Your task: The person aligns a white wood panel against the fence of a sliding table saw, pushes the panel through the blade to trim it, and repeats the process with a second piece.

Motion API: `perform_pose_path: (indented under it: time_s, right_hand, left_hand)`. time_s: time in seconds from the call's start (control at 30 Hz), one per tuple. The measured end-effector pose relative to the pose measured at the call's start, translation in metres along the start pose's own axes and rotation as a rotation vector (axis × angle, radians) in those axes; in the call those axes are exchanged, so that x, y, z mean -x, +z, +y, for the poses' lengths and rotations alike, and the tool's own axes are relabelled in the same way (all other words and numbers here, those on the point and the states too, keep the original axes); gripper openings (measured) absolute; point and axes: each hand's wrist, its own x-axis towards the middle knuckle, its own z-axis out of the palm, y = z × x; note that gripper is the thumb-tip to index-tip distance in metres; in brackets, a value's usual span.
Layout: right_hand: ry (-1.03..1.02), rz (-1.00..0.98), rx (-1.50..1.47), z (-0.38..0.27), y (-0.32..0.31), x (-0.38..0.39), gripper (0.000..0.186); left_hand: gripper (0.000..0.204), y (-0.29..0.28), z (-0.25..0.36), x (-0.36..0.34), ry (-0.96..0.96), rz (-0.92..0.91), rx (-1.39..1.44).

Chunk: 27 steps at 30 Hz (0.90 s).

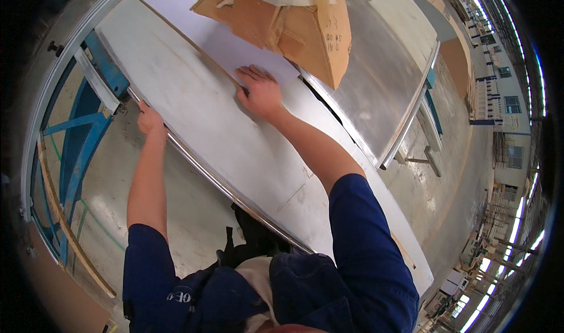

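Observation:
My left hand (150,120) is closed around the shiny metal rail (205,175) that runs along the near edge of a long pale work surface (176,77). Farther right, my right hand (260,91) rests on this surface with its fingers laid over the edge of a white sheet (249,54). Its thumb is beside the near end of a thin brown strip (185,37), which lies along the sheet's left side. The undersides of the right fingers are hidden.
A folded brown cardboard piece (294,24) overlaps the white sheet at the far side. Beyond a dark gap, a bare metal panel (382,62) stretches right. Blue frame members (79,121) and a curved wooden strip (70,233) stand at left.

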Motion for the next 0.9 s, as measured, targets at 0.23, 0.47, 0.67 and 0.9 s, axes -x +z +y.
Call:
perform_pose_path:
  time_s: [0.23,0.47,0.67,0.9]
  right_hand:
    - [-0.024,-0.134,-0.083,-0.032,-0.008,0.015,0.052]
    - [-0.065,-0.298,-0.371,-0.098,0.001,0.044,0.064]
    - [0.132,-0.155,0.128,-0.081,-0.030,0.025,0.097]
    - [0.162,-0.170,0.239,-0.043,-0.058,0.038,0.096]
  left_hand:
    - [0.082,-0.012,0.016,0.022,0.053,0.040,-0.042]
    - [0.081,-0.012,0.017,0.027,-0.003,-0.001,0.071]
    - [0.081,-0.016,-0.005,0.016,0.009,-0.025,0.101]
    - [0.081,-0.016,-0.003,0.030,0.041,0.017,0.014]
